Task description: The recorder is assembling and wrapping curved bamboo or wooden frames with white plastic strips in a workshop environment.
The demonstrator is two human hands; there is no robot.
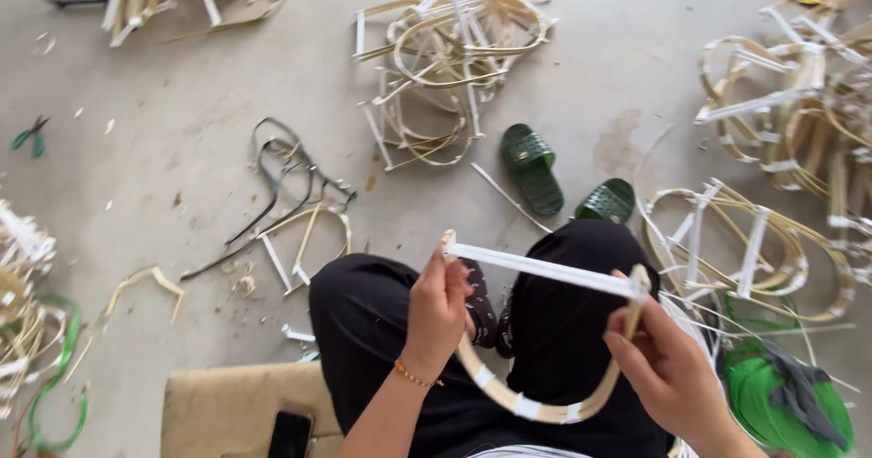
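I hold a D-shaped bamboo frame [536,410] over my lap: a curved tan strip with white tape wraps, closed by a straight white strip [545,270] across the top. My left hand [438,308] grips the frame's left corner, an orange bracelet on its wrist. At the right corner, my right hand [668,372] pinches the joint where the white strip meets the curve. My legs in black trousers [363,322] lie beneath.
Piles of finished bamboo frames lie ahead [454,59], at the right [772,249] and far right [799,104]. Green slippers [533,167] sit on the concrete floor. Black straps [282,172], green pliers [32,136], a green bundle [772,399], a phone [291,433] on a tan cushion [227,408].
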